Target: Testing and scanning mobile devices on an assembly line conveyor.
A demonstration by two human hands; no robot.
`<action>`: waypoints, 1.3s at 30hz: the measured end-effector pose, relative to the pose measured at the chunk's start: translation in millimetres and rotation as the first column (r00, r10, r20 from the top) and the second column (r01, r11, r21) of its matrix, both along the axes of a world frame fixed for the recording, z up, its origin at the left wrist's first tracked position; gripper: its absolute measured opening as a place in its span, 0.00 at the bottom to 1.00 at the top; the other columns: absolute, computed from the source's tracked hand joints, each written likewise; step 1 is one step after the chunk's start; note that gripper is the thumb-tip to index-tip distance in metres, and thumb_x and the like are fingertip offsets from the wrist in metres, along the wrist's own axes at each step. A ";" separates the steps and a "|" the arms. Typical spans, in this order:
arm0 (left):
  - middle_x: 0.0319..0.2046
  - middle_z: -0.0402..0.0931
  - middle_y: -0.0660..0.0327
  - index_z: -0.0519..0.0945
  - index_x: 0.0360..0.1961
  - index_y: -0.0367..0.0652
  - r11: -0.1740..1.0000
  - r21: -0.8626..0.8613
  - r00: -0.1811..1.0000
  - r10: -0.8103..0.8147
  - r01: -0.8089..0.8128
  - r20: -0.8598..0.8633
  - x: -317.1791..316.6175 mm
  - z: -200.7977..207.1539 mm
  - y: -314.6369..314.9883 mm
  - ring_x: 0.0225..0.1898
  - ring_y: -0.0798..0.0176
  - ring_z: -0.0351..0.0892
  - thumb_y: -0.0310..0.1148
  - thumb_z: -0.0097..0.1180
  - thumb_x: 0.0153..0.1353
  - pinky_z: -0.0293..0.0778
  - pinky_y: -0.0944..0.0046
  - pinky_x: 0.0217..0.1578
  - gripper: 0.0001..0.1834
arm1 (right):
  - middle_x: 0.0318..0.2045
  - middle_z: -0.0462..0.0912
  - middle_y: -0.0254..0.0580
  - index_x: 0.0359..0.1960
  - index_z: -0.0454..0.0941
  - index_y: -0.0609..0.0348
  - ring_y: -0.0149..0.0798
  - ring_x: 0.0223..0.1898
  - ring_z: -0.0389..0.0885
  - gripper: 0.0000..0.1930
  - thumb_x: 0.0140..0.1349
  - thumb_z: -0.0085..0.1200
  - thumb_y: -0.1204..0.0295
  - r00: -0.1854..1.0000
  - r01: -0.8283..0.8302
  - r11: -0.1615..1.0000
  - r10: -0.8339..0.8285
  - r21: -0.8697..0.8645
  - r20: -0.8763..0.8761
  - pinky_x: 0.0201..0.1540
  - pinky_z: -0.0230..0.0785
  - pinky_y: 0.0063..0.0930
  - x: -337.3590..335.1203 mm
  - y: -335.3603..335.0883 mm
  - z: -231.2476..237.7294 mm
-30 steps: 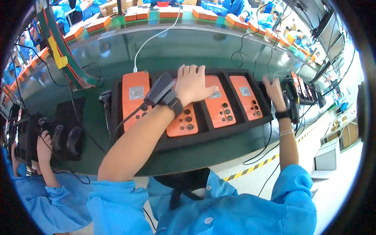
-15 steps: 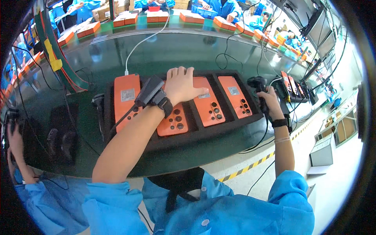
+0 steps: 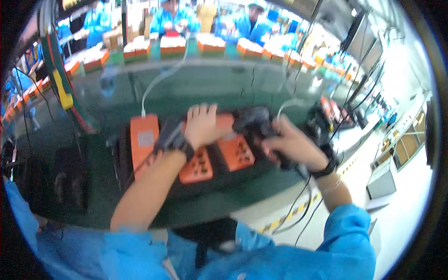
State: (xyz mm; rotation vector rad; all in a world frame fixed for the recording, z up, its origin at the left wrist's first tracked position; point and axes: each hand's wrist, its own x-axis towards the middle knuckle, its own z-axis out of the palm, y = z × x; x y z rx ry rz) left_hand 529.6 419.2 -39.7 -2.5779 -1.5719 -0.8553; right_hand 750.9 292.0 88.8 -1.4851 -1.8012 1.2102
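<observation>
Orange phones lie back-up in a black foam tray (image 3: pixel 218 161), blurred by motion. My left hand (image 3: pixel 203 126) is spread over the second phone (image 3: pixel 197 169), its fingers stretched out and its thumb near the label of the third phone (image 3: pixel 237 154). A white cable plugs into the top of the leftmost phone (image 3: pixel 145 128). My right hand (image 3: pixel 294 144) is closed around the grip of a black handheld scanner (image 3: pixel 254 122), whose head is above the third phone, close to my left thumb. The scanner and my right hand hide the fourth phone's place.
Across the green worktop (image 3: pixel 224 77), several people in blue sit behind orange boxes (image 3: pixel 172 44). More orange phones (image 3: pixel 331 109) lie among black objects at the right. The white cable (image 3: pixel 158 81) crosses the worktop, and a post with yellow tape (image 3: pixel 65 93) stands left.
My right hand has carried the scanner left, from the tray's right end to above the third phone. My left hand stays over the second phone. The whole view has shifted.
</observation>
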 end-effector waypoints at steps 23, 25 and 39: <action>0.46 0.71 0.48 0.70 0.55 0.39 0.989 0.146 0.999 -0.005 0.001 0.032 11.0 -16.7 11.9 0.50 0.43 0.68 0.52 0.60 0.50 0.57 0.46 0.56 0.37 | 0.34 0.71 0.41 0.45 0.54 0.60 0.29 0.23 0.76 0.18 0.64 0.54 0.74 0.992 -0.071 0.997 0.072 0.010 -0.108 0.19 0.71 0.24 -8.2 8.0 -9.7; 0.46 0.71 0.48 0.70 0.55 0.39 0.992 0.122 0.999 -0.006 0.000 0.048 12.4 -16.9 12.4 0.50 0.43 0.68 0.52 0.60 0.50 0.57 0.46 0.56 0.37 | 0.34 0.71 0.42 0.46 0.54 0.60 0.29 0.23 0.76 0.20 0.63 0.55 0.74 0.997 -0.019 0.999 0.016 -0.039 -0.077 0.18 0.71 0.24 -6.1 8.3 -9.5; 0.51 0.67 0.45 0.63 0.60 0.38 0.998 -0.046 0.999 -0.030 0.032 0.040 13.0 6.3 -4.1 0.55 0.42 0.63 0.59 0.62 0.51 0.54 0.46 0.59 0.45 | 0.37 0.70 0.41 0.45 0.54 0.59 0.30 0.26 0.77 0.19 0.63 0.55 0.74 0.990 -0.038 0.999 0.039 0.012 -0.134 0.18 0.70 0.24 10.4 15.2 -17.3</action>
